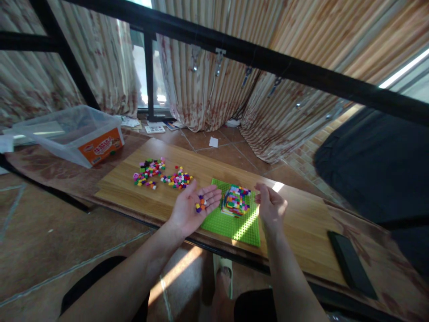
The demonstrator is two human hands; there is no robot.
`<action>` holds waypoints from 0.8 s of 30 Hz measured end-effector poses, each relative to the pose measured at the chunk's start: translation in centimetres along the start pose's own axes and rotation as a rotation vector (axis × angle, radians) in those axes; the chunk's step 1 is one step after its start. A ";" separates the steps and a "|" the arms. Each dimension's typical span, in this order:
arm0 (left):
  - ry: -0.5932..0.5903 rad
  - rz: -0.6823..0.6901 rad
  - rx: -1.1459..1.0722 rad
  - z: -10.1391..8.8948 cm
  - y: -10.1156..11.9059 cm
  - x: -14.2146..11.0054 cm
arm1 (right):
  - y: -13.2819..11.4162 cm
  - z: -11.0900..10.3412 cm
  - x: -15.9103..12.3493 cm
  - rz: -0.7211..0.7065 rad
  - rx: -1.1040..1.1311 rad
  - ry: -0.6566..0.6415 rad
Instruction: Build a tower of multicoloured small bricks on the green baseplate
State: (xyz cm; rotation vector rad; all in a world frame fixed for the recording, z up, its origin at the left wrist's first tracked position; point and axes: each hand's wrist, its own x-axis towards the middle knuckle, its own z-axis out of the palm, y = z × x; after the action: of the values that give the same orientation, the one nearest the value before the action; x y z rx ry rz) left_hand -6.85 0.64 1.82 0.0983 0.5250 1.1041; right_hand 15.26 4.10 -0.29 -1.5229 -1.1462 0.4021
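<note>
My left hand [192,206] is palm up with its fingers stretched out, left of the green baseplate [223,228]. Several small toy bricks [201,204], orange, purple, yellow and white, rest in its palm. On the baseplate stands a multicoloured brick build [236,201], squarish and made of many tiny pieces. My right hand [272,203] hovers at the build's right side, thumb and fingers drawn together in a pinch. Whatever sits between those fingertips is too small to make out.
Two loose brick piles, one pile [149,172] and another [177,177], lie on the wooden board [301,214]. A clear plastic bin [73,134] with an orange label stands at the left. A dark phone-like slab [351,264] lies right. A black rail [251,53] crosses above.
</note>
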 end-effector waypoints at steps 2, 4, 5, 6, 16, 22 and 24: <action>-0.029 -0.014 0.001 0.0 0.0 0.0 | -1.1 -0.2 -0.4 -0.101 -0.025 0.088; -0.061 -0.030 -0.005 0.0 -0.1 0.0 | -2.5 -0.1 -1.3 -0.199 -0.020 0.068; -0.078 -0.036 -0.011 -0.1 -0.2 0.0 | -3.2 0.1 -1.9 -0.250 -0.018 0.021; -0.098 -0.044 -0.020 -0.1 -0.3 -0.1 | -3.8 0.4 -2.6 -0.311 -0.024 -0.029; -0.217 -0.077 -0.117 -0.2 0.0 -0.4 | -6.3 2.9 -6.0 -0.638 -0.090 -0.613; -0.191 -0.064 -0.095 -0.1 0.3 -0.6 | -5.9 3.2 -5.9 -0.675 -0.160 -0.661; -0.182 -0.068 -0.096 -0.1 0.4 -0.6 | -5.9 3.3 -5.9 -0.685 -0.170 -0.664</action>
State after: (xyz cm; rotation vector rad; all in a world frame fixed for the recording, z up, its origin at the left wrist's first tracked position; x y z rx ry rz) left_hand -7.42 0.22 2.05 0.0950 0.3096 1.0406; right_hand 7.41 0.46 2.05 -1.0478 -2.1725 0.3442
